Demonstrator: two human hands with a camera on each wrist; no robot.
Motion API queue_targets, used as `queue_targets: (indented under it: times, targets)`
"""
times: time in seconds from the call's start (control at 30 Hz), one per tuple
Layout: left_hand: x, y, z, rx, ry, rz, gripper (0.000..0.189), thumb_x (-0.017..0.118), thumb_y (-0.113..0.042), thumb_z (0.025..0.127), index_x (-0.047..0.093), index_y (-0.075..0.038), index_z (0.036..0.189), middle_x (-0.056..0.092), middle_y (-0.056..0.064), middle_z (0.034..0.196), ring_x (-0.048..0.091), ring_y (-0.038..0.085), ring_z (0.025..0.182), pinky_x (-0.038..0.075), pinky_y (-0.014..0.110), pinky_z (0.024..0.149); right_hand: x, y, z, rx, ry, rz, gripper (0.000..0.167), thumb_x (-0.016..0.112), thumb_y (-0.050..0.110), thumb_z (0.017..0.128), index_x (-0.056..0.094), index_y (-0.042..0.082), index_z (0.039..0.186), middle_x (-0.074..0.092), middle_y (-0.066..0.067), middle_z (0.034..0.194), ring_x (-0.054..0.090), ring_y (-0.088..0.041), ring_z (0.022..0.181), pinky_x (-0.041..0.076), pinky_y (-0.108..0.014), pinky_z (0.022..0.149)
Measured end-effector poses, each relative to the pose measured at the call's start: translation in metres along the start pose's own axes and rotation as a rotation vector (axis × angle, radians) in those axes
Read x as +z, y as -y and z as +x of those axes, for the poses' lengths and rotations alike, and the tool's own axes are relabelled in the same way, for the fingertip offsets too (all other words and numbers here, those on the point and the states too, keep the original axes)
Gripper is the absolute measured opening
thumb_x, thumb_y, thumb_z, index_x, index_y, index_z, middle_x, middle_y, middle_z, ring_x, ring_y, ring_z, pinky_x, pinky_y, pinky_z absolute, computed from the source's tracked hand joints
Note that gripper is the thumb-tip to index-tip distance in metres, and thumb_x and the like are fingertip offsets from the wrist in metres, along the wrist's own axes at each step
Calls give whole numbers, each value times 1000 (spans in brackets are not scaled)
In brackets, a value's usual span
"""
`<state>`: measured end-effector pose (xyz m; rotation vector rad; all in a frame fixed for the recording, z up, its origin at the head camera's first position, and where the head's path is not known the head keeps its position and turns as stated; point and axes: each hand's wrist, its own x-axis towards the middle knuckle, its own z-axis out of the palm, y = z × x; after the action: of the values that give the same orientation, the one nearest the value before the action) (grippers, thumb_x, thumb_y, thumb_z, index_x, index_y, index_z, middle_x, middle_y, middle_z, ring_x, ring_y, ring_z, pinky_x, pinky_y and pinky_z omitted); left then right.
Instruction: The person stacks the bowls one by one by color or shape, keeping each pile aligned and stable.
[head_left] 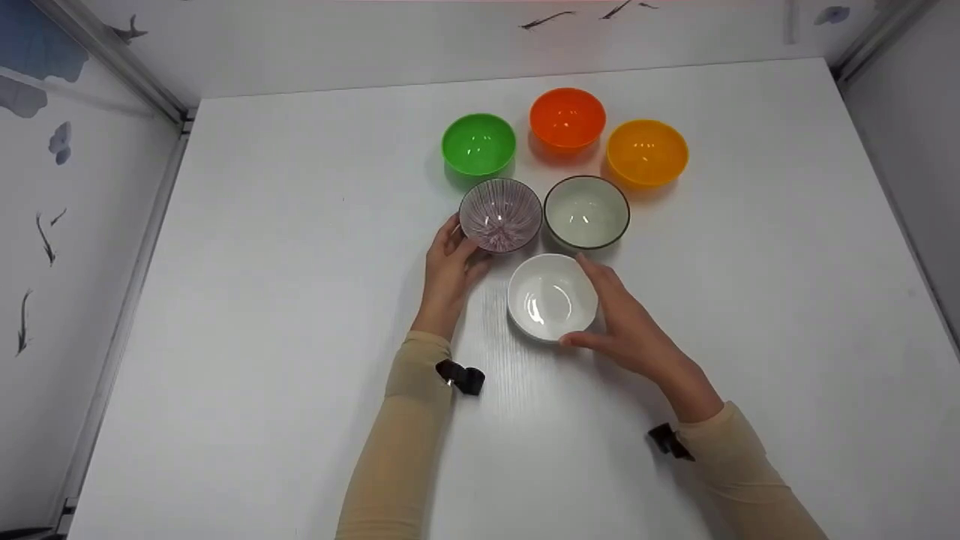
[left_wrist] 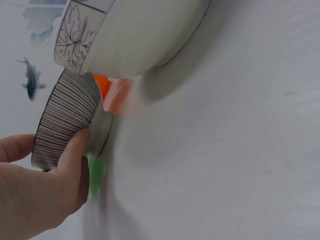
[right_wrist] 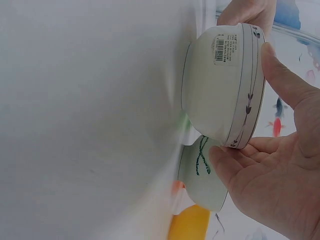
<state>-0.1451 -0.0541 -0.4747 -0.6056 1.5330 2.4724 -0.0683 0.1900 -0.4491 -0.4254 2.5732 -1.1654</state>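
My left hand (head_left: 448, 279) holds the purple-striped bowl (head_left: 501, 216) by its near left side. In the left wrist view its thumb lies against the lined outer wall, while the other fingers are partly hidden behind it. Nearer to me stands a white bowl (head_left: 546, 298), which my right hand (head_left: 637, 334) grips from the right, thumb at the near rim and fingers toward the far side. The right wrist view shows a barcode label (right_wrist: 226, 49) and a thin vine-pattern band on that bowl's outside. A pale green bowl with a dark rim (head_left: 586, 213) stands just beyond my right fingertips.
Behind these stand a green bowl (head_left: 478, 145), an orange bowl (head_left: 568, 120) and a yellow bowl (head_left: 647, 154). All are upright on the white table (head_left: 262, 300). Panels with painted fish and flowers rise at the back and sides.
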Motion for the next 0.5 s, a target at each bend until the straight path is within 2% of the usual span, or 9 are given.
queue_targets:
  times: [0.5]
  targets:
    - [-4,0,0,10,-25,0,57,54,-1,98,38,-11,152,41,14,157,53,33,134,49,48,109,0,0,1,19,15,-7,116,88,26,75,12,15,161,23,-13,164,29,-33,149,25,-55,123]
